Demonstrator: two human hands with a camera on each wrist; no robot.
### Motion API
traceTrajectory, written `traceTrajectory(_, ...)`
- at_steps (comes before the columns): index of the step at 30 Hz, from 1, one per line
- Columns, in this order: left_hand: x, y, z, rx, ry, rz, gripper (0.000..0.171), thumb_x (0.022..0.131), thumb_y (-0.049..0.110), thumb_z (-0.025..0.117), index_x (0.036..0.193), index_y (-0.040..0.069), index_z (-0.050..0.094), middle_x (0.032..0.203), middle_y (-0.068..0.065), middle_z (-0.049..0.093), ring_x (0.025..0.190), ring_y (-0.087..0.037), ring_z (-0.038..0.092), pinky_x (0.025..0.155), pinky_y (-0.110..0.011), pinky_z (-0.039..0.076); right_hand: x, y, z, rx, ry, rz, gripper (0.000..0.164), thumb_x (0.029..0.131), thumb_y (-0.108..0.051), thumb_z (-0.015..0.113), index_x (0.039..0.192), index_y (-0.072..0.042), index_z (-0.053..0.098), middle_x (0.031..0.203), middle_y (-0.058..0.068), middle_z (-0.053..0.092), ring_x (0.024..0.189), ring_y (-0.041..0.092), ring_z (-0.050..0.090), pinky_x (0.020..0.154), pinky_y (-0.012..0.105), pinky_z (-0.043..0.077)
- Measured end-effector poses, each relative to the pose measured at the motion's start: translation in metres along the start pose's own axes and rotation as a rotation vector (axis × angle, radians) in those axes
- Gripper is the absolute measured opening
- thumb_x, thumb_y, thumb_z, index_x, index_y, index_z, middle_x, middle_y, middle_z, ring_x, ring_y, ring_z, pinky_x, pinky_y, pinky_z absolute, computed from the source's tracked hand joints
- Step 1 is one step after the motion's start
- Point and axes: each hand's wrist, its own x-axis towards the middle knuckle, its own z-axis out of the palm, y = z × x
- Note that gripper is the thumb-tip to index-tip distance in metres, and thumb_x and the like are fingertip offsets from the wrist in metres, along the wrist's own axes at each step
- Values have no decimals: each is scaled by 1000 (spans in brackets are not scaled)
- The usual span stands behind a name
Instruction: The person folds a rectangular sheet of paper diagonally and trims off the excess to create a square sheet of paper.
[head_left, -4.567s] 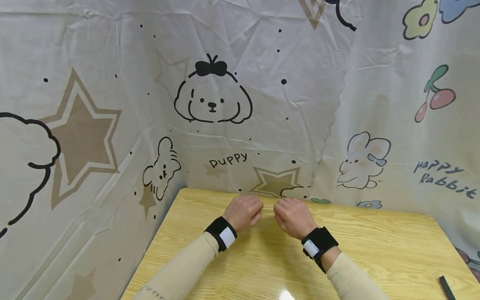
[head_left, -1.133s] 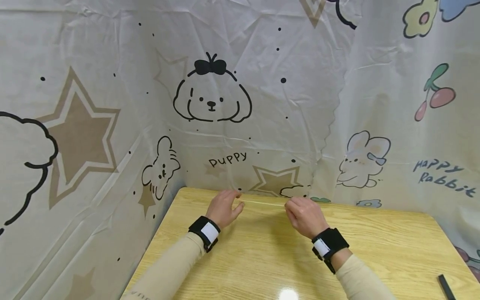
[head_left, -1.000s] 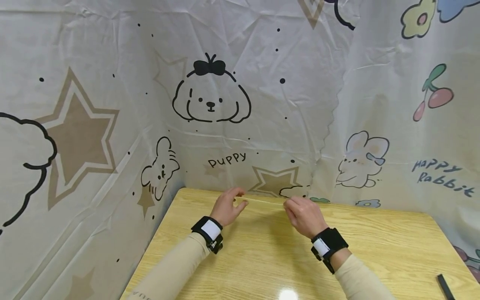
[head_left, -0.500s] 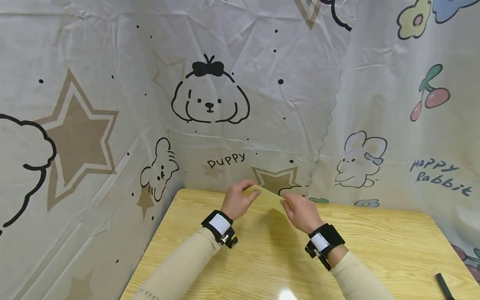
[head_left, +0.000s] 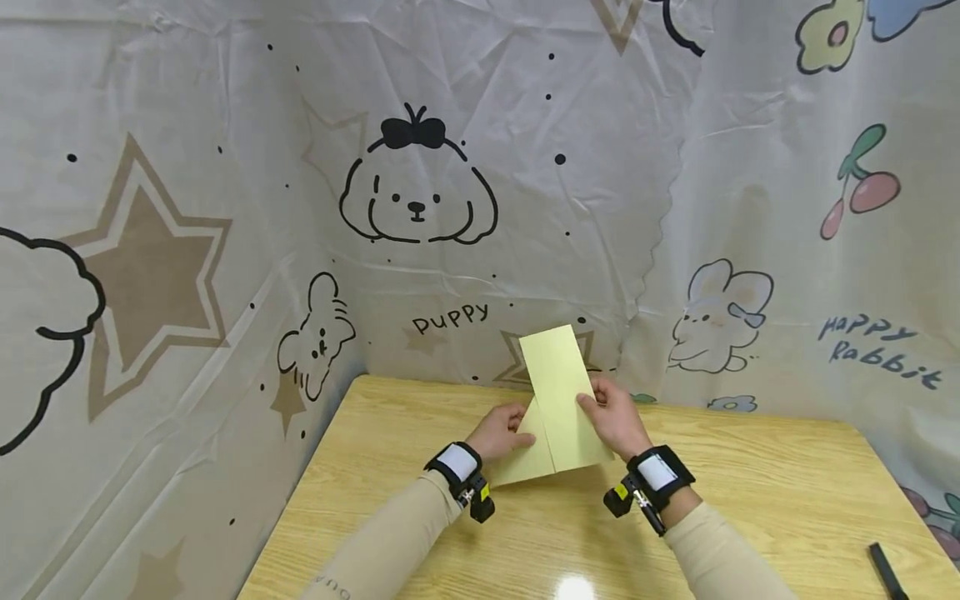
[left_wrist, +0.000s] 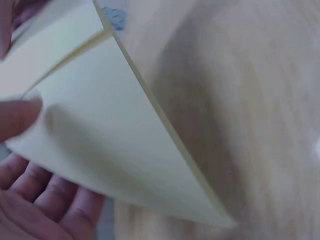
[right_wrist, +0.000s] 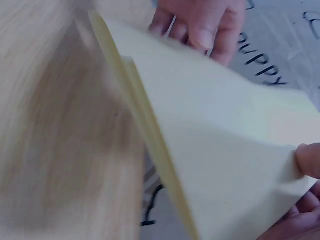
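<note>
A folded sheet of pale yellow paper point(head_left: 558, 392) is held up over the far part of the table, its broad face toward the head camera. A slanted flap lies at its lower left, beside a long upright strip. My left hand point(head_left: 501, 432) pinches the flap; in the left wrist view its thumb point(left_wrist: 20, 117) lies on top and the fingers stay beneath. My right hand point(head_left: 617, 417) pinches the strip's right edge, thumb in front. In the right wrist view the paper point(right_wrist: 215, 120) shows layered folded edges, with the right thumb point(right_wrist: 307, 160) pressing on it.
The wood-grain table point(head_left: 720, 500) stretches around and below the hands. A small black bar-shaped object point(head_left: 887, 571) lies near its right edge. A printed cloth point(head_left: 420, 275) hangs behind and to the left. Both wrists wear black bands with small cameras.
The paper, seen almost edge-on before, has been tipped upright so its folded face shows. My left hand, after sliding apart to the left, has come back in and lower; the right stays close by.
</note>
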Motion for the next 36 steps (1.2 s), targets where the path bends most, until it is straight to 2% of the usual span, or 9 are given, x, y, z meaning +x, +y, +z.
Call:
traceTrajectory(5, -2, -4, 24, 126, 5, -6, 16, 91, -1, 73, 106, 0, 70, 83, -1, 64, 70, -10, 51, 66, -23, 41, -3, 26, 1, -185, -54, 49, 53, 102, -10, 66, 145, 12, 45, 124, 38, 66, 105, 44, 70, 83, 49, 59)
traceTrajectory(9, -7, -6, 39, 166, -19, -38, 35, 89, -1, 76, 123, -6, 68, 83, -4, 66, 67, -10, 52, 66, -25, 44, -8, 46, 2, -309, -101, 47, 73, 96, -8, 71, 154, 13, 33, 133, 44, 58, 119, 54, 64, 96, 61, 54)
traceTrajectory(13, -14, -8, 51, 194, -34, -78, 62, 88, -1, 79, 144, -9, 55, 85, -10, 68, 67, -12, 50, 67, -28, 45, -14, 63, 5, -416, -113, -3, 71, 89, -6, 76, 149, 13, 44, 130, 41, 60, 117, 53, 63, 98, 63, 52)
traceTrajectory(16, -16, -11, 60, 223, -53, -87, 65, 88, -1, 80, 147, -6, 53, 95, -15, 72, 75, -16, 59, 71, -30, 50, -18, 72, 7, -495, -126, -14, 61, 88, -9, 79, 141, 10, 56, 127, 36, 59, 114, 50, 63, 96, 62, 53)
traceTrajectory(19, -17, -15, 67, 343, -75, -38, 62, 87, 2, 83, 143, -5, 58, 112, -17, 73, 95, -22, 68, 82, -32, 56, -23, 79, 11, -541, -154, -6, 53, 89, -12, 81, 134, 8, 63, 128, 34, 57, 115, 49, 63, 97, 61, 54)
traceTrajectory(21, -17, -16, 72, 470, -75, 17, 58, 86, 4, 84, 139, -4, 62, 118, -16, 72, 105, -25, 68, 89, -32, 56, -26, 82, 15, -573, -166, -26, 50, 89, -13, 83, 131, 8, 66, 130, 34, 58, 116, 50, 63, 98, 60, 54)
traceTrajectory(27, -19, -18, 80, 835, -14, 154, 50, 86, 15, 88, 131, 5, 69, 114, -9, 65, 105, -23, 65, 90, -30, 56, -35, 84, 25, -715, -164, -131, 40, 86, -18, 87, 118, 2, 74, 130, 31, 65, 116, 52, 62, 95, 60, 56)
traceTrajectory(32, -21, -17, 84, 1036, -112, 252, 72, 93, 44, 81, 153, 12, 55, 150, -11, 57, 139, -24, 56, 112, -31, 48, -39, 82, 27, -773, -149, -154, 35, 86, -19, 87, 114, -1, 76, 127, 25, 68, 114, 47, 62, 94, 58, 57)
traceTrajectory(36, -22, -18, 87, 1115, -192, 320, 77, 95, 58, 73, 157, 17, 52, 158, -10, 51, 147, -24, 50, 120, -29, 40, -37, 85, 27, -785, -133, -176, 34, 86, -19, 87, 113, -1, 76, 125, 24, 69, 111, 46, 63, 92, 58, 57)
